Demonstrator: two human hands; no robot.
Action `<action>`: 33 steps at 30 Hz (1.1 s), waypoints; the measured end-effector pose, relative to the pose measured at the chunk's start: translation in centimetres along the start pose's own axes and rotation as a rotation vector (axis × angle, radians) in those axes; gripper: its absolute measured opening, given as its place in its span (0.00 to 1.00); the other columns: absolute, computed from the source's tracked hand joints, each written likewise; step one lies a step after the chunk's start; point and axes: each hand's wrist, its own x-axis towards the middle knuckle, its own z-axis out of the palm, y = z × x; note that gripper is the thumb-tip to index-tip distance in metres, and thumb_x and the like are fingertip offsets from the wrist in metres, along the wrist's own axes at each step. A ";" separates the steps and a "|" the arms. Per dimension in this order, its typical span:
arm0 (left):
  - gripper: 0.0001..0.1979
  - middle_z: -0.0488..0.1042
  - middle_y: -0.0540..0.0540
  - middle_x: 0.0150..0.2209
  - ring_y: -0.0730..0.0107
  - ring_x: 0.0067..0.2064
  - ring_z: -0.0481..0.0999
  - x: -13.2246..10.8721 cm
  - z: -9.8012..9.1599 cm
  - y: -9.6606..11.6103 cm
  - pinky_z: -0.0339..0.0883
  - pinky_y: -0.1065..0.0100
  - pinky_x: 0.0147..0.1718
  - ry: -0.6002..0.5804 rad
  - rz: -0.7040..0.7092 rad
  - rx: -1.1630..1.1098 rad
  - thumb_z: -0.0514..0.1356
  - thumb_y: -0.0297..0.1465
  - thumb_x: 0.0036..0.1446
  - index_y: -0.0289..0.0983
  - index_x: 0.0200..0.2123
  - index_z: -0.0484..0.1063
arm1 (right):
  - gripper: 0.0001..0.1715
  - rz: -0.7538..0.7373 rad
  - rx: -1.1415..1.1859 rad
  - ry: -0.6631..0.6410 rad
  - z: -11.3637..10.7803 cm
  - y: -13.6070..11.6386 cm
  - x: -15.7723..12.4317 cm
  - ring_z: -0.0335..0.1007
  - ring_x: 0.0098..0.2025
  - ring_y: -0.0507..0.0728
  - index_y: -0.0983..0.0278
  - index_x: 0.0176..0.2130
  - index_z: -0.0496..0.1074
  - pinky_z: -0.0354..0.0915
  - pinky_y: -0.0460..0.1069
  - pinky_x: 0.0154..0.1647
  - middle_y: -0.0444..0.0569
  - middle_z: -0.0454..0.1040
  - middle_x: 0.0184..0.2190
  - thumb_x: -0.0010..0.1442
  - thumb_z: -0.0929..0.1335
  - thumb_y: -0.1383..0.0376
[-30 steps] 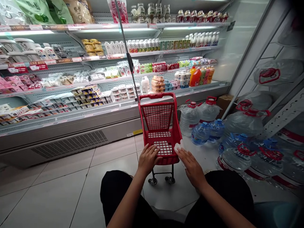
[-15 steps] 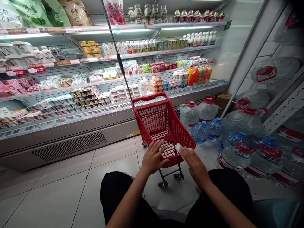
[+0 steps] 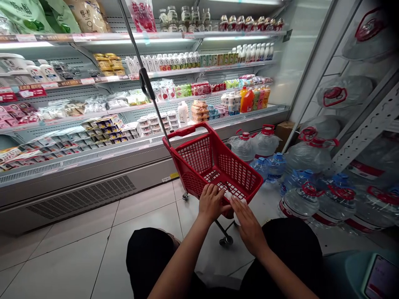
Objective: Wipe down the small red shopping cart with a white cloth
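Note:
A small red shopping cart (image 3: 199, 155) with lattice sides stands before me, turned at an angle. My left hand (image 3: 212, 203) lies over its near rim, fingers bent over the edge and thumb pointing right. Close beside it, my right hand (image 3: 247, 226) has its fingers nearly straight and together, pressing a crumpled white tissue (image 3: 237, 216) near the cart's near end. Part of the tissue is hidden under the fingers. The basket bottom shows bare lattice where it is visible. From the cart's far left corner rises a thin dark pole (image 3: 146, 83).
An open refrigerated display (image 3: 149, 151) with dairy tubs, bottles and cartons runs behind the cart. Several large water bottles (image 3: 299, 203) stand on the floor to the right, near a white perforated metal post (image 3: 361, 128). A phone (image 3: 382, 278) lies at lower right. Tiles (image 3: 71, 253) cover the floor.
The cart has turned, its near end swinging right. My left hand has moved right onto the rim, and my hands are closer together. The phone has come into view.

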 end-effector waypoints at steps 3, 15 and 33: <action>0.32 0.76 0.40 0.51 0.51 0.56 0.72 0.3 -0.2 0.6 0.60 0.47 0.65 -0.021 0.044 -0.033 0.60 0.56 0.62 0.41 0.60 0.72 | 0.54 0.009 -0.036 -0.023 -1.4 2.0 -0.8 0.47 0.76 0.59 0.56 0.77 0.39 0.50 0.65 0.75 0.46 0.52 0.75 0.57 0.56 0.78; 0.28 0.61 0.46 0.71 0.37 0.76 0.41 -0.3 -3.0 -6.4 0.46 0.33 0.71 0.138 -0.128 0.111 0.59 0.39 0.68 0.55 0.70 0.61 | 0.47 0.230 -0.135 0.032 -2.9 6.1 -2.2 0.42 0.77 0.64 0.53 0.77 0.37 0.54 0.67 0.73 0.44 0.43 0.77 0.66 0.55 0.73; 0.27 0.64 0.48 0.70 0.51 0.70 0.63 -0.8 -7.5 -6.3 0.19 0.33 0.71 0.146 -0.159 0.134 0.51 0.34 0.73 0.53 0.72 0.57 | 0.49 0.060 -0.272 0.052 -1.1 5.7 3.1 0.44 0.76 0.62 0.55 0.77 0.35 0.44 0.65 0.76 0.45 0.46 0.76 0.65 0.58 0.73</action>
